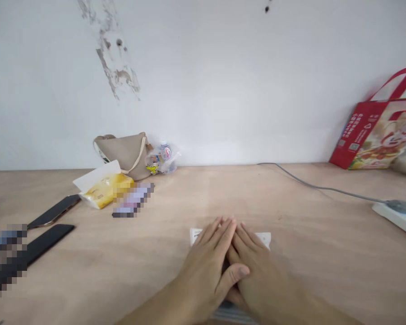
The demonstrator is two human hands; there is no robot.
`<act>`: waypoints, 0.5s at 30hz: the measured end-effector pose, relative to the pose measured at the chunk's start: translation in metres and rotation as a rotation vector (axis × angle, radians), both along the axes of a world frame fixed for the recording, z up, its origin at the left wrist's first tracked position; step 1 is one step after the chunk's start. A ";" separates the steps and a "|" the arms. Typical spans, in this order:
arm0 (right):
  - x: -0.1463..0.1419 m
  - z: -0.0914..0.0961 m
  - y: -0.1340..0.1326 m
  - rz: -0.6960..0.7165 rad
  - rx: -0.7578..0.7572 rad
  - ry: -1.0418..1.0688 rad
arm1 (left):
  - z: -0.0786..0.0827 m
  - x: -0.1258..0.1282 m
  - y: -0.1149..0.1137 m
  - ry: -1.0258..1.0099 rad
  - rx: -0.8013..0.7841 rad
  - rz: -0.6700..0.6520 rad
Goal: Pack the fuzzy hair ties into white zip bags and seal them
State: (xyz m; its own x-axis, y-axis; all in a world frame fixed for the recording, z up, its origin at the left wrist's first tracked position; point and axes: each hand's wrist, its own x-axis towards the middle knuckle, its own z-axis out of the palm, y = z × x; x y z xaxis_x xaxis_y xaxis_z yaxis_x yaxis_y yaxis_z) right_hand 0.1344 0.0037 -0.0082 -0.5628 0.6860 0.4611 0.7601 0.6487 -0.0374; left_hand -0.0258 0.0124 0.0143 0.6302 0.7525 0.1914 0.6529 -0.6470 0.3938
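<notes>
Both my hands lie flat, side by side, near the bottom middle of the head view. My left hand (pixel 208 259) has its fingers stretched forward, and its thumb crosses over my right hand (pixel 255 259). The right fingers also reach forward and lean in against the left ones. Under the two palms is a flat white item (pixel 265 238) with small dark print at its far left corner. Most of it is covered, so its kind cannot be made out. A greyish, layered-looking edge shows below my wrists.
On the wooden table (pixel 311 212) stand a beige bag (pixel 123 151), a plastic bag with a bottle (pixel 164 155), a yellow tissue pack (pixel 104 189) and phones (pixel 56 210) at left. At right are a red shopping bag (pixel 372 131), a grey cable (pixel 311 184) and a power strip (pixel 397 219).
</notes>
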 end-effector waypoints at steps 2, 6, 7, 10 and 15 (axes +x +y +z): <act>-0.005 -0.010 0.004 0.027 -0.089 0.035 | -0.012 0.008 0.007 0.038 -0.005 0.010; -0.001 -0.023 0.004 0.034 -0.202 0.139 | -0.032 0.004 0.011 0.030 0.007 0.044; 0.001 -0.026 0.004 0.033 -0.217 0.152 | -0.036 0.001 0.010 0.022 0.013 0.048; 0.007 -0.035 0.006 0.049 -0.234 0.142 | -0.049 -0.003 0.012 -0.001 0.043 0.048; 0.022 -0.041 0.009 0.019 -0.276 -0.006 | -0.055 -0.005 0.017 0.054 -0.028 0.037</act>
